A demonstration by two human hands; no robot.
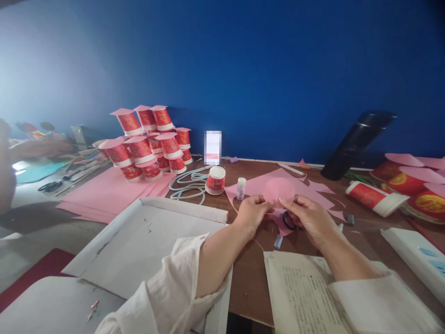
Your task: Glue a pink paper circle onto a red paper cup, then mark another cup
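Observation:
A round pink paper piece [278, 189] is held up between both hands above the brown table. My left hand [255, 211] pinches its lower left edge, and my right hand [306, 214] pinches its lower right edge. Black scissor handles [288, 221] show beside my right fingers, over pink paper scraps [318, 197]. A small glue stick [241, 189] stands upright to the left of the paper. Farther left, a red and white paper cup [216, 181] sits upside down.
Stacked red cups with pink tops [149, 144] stand at the back left on pink sheets [104, 195]. A black bottle [354, 146] leans at the right, near a cup lying sideways [375, 198]. An open white box [139, 241] and printed pages [306, 292] lie in front. Another person's arm [41, 147] shows far left.

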